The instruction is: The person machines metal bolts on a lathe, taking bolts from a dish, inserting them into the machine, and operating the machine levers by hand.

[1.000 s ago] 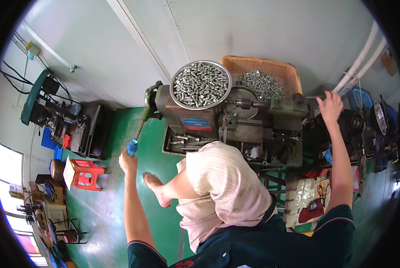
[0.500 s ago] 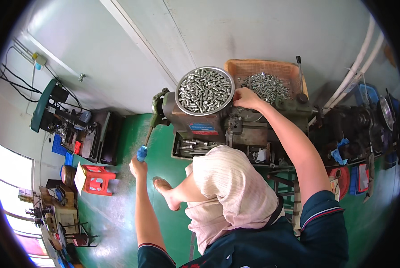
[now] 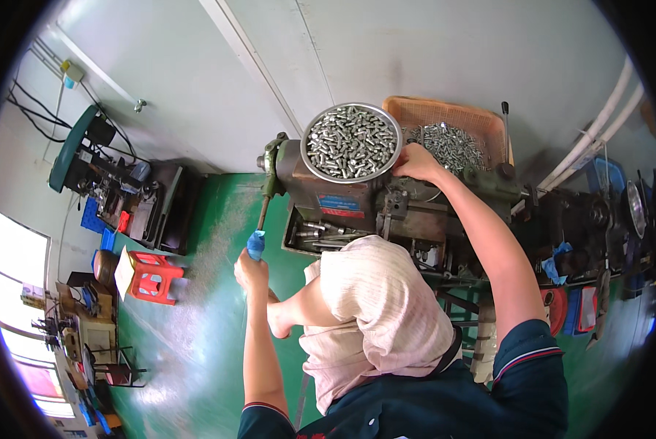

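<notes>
Left hand (image 3: 252, 274): wrapped around the lower end of the blue handle (image 3: 256, 245), out to the left of the machine (image 3: 320, 192).
Handle: at the lower end of a rod (image 3: 263, 212) that runs up to the machine's left end.
Right hand (image 3: 418, 161): at the machine, just right of the bowl (image 3: 305, 157), fingers bent and partly hidden; whether they grip anything cannot be told.
Both hands: well apart, left lower than right.
Bowl: round, metal, on top of the machine, heaped with metal parts (image 3: 351, 143).
Basket (image 3: 445, 107): orange, behind the machine, with more small parts (image 3: 454, 148) in it.
Tray (image 3: 293, 247): low at the machine's front, holding metal rods (image 3: 328, 239).
Stool (image 3: 168, 272): red, on the green floor (image 3: 189, 344), well left.
</notes>
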A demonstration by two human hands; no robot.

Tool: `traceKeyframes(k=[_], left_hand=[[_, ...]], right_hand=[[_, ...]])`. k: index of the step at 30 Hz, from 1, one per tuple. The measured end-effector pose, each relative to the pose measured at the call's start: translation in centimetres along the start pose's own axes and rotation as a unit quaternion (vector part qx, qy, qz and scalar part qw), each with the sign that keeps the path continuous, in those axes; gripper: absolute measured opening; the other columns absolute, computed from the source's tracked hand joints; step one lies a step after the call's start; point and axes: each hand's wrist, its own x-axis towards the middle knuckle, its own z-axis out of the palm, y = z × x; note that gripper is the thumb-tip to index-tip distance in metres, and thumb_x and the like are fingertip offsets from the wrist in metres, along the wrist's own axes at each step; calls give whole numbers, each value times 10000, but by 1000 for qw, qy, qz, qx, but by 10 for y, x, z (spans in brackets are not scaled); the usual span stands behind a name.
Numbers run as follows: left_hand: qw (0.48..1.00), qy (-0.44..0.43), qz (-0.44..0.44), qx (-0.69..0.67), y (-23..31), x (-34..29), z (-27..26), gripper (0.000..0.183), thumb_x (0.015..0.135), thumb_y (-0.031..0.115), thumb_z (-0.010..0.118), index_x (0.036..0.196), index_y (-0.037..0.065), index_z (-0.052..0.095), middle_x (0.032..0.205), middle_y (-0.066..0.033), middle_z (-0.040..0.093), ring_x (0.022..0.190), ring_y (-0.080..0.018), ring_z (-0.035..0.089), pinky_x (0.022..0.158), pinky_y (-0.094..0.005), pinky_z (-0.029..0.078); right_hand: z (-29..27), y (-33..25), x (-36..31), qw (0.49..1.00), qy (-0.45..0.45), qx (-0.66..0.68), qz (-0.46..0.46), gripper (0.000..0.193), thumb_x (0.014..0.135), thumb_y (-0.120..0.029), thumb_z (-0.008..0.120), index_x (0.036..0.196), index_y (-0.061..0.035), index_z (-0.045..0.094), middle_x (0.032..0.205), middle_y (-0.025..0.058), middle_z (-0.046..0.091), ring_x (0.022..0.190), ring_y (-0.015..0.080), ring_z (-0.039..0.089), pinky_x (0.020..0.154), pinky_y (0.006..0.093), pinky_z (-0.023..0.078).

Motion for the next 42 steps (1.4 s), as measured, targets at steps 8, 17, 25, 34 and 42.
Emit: traceKeyframes(k=[8,17,25,34,42], left_hand=[[1000,-8,-2,-16,0,0,-3,196,639,54,518,828,63,571,732,-191,575,719,-362,548,636,-421,437],[1000,2,4,-14,-3,0,-3,187,647,53,511,824,62,571,712,-189,573,704,-363,547,622,-415,438],[999,5,9,-34,0,-1,-5,144,650,54,504,784,52,556,718,-196,570,713,-376,538,630,-429,428],[999,-3,4,-33,-2,-2,-4,197,647,57,501,832,65,567,730,-199,571,719,-375,540,636,-426,432],[999,-3,8,-38,2,0,-7,179,635,49,469,788,49,562,740,-209,563,755,-383,529,656,-441,419]], right_hand=[[-41,-44,-22,834,334,-439,2,98,566,-131,648,615,-86,576,657,54,576,660,195,527,608,314,412],[-2,-151,-24,936,24,-182,-300,62,586,-111,630,635,-79,610,628,22,562,749,197,485,677,319,408],[2,-154,-19,924,-44,-238,-297,29,595,-110,613,607,-86,602,631,13,570,754,202,471,704,312,396],[-49,-148,-22,985,-36,7,-170,71,675,-72,583,715,-14,572,656,31,567,620,90,522,577,227,422],[-53,-43,-14,997,68,19,-7,190,565,-84,612,735,-6,581,667,61,582,626,141,547,594,265,437]])
